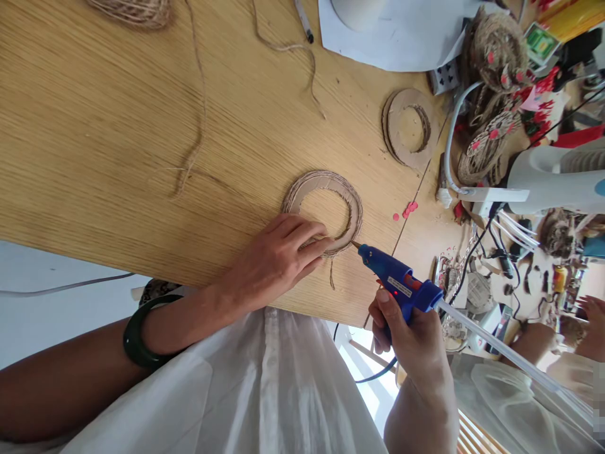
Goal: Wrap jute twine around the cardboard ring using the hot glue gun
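A cardboard ring (355,211) with brown twine wound along its outer edge lies flat on the wooden table (118,126). My left hand (288,255) rests on the ring's near left side, its fingers closed on the rim. In my right hand (406,334) is a blue glue gun (385,268) with a lit red light and a long clear glue stick in its back. The gun's nozzle touches or nearly touches the ring's near right edge. A short twine end (331,277) hangs off the ring toward the table edge.
A second cardboard ring stack (391,129) lies farther back. Loose twine (201,94), a twine bundle (137,9), a pen (304,22) and white paper (392,50) are at the back. Red dots (411,208), cables and craft clutter fill the right. Another person's hand (590,321) shows at far right.
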Tool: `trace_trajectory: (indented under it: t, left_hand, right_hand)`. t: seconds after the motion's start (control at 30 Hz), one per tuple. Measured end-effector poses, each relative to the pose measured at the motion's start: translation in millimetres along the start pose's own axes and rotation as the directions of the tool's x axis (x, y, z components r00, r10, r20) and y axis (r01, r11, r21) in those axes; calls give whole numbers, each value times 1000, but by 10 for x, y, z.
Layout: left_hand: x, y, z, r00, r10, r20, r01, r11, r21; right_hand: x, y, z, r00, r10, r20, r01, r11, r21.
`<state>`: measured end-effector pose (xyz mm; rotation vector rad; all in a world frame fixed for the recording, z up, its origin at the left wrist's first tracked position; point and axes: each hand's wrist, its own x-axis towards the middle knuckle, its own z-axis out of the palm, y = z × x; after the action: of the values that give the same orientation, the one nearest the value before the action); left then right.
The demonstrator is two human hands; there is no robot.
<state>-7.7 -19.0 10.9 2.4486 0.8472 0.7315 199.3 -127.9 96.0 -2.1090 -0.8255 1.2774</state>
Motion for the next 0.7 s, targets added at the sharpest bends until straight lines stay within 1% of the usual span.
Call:
trace_trajectory:
  t: [0.1,0.2,0.3,0.43,0.5,0.63,0.7]
  left_hand:
    - [21,13,8,1000,1,-18,-1,1000,10]
    - [32,20,17,999,43,-24,-42,999,18]
    - [19,25,-8,994,90,-58,-89,996,17]
    - [-7,-1,-92,994,35,-104,-36,999,-16]
    - [-6,-28,-123,996,22,-91,-22,1000,2]
    - [19,-52,-117,997,75,-32,-74,996,44]
    - [25,-44,-102,996,82,-42,-81,996,26]
  right_hand:
    - [28,56,-3,999,0,34,-1,1000,30]
    - [55,100,-14,999,-11,45,10,999,35]
    - [62,97,-15,999,-16,45,14,999,38]
    - [56,74,-2,1000,-20,12,19,999,49]
    - [59,82,-4,1000,-19,5,18,999,51]
    - [76,120,-29,999,-5,33,4,999,38]
    - [83,134,-43,999,0,50,-2,999,40]
